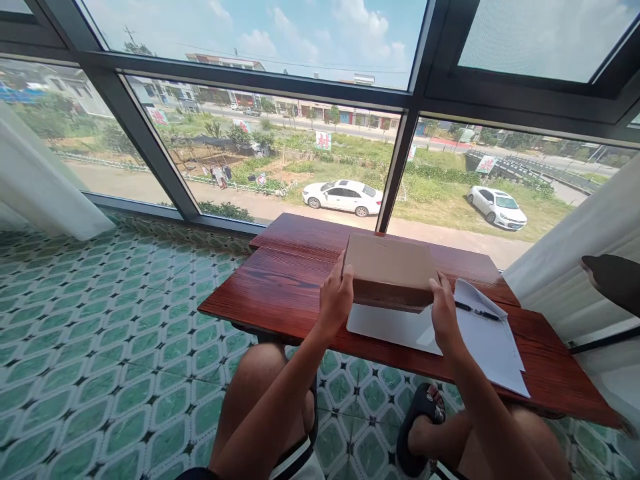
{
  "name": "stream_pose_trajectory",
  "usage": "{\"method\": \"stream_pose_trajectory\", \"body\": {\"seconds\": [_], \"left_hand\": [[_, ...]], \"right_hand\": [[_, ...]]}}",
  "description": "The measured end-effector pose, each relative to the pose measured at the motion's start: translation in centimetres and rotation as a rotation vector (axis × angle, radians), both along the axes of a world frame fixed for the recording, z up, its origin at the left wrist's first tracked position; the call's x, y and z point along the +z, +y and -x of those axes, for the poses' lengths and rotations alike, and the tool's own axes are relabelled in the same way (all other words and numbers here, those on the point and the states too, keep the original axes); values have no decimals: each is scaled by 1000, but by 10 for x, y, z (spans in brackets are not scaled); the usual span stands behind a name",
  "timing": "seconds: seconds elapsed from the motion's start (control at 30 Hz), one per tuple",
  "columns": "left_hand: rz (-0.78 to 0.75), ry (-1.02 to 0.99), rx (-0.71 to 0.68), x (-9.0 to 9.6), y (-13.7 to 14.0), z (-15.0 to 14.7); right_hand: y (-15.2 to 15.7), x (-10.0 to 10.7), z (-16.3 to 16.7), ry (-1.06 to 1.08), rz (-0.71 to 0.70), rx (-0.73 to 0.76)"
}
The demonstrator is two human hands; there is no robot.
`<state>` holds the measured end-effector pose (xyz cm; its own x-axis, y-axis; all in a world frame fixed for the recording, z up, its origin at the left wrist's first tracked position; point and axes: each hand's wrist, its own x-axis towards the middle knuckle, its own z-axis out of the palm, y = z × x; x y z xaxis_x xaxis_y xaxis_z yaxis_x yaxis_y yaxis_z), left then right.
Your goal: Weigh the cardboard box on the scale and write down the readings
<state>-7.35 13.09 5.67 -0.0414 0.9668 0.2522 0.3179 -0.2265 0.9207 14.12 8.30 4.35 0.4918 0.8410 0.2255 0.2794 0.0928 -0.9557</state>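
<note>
A brown cardboard box (pixel 390 261) is held between my two hands, above the reddish wooden table. My left hand (pixel 336 293) grips its left side, thumb toward the near face. On the opposite side, my right hand (pixel 444 308) clasps the right end, fingers behind the corner. Beneath the box lies a flat silver panel like a closed laptop (pixel 390 328), partly covered by it. Right of my right hand are white paper sheets (pixel 487 350) with a curled top page, and a black pen (pixel 480 311) rests on them.
The wooden table (pixel 280 293) stands against large framed windows (pixel 250 83). White curtains (pixel 565 247) hang at both sides. A dark object (pixel 615 280) juts in at the right. My knees are under the near edge, above a green tiled floor (pixel 125 347).
</note>
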Motion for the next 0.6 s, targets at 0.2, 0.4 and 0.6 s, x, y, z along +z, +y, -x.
{"method": "stream_pose_trajectory", "body": {"seconds": [0.2, 0.4, 0.6], "left_hand": [[-33, -24, 69, 1, 8, 23], [-45, 3, 149, -1, 17, 47], [3, 32, 242, 6, 21, 68]], "right_hand": [[8, 13, 29, -67, 14, 40], [30, 8, 52, -35, 9, 68], [47, 3, 74, -14, 20, 98]]}}
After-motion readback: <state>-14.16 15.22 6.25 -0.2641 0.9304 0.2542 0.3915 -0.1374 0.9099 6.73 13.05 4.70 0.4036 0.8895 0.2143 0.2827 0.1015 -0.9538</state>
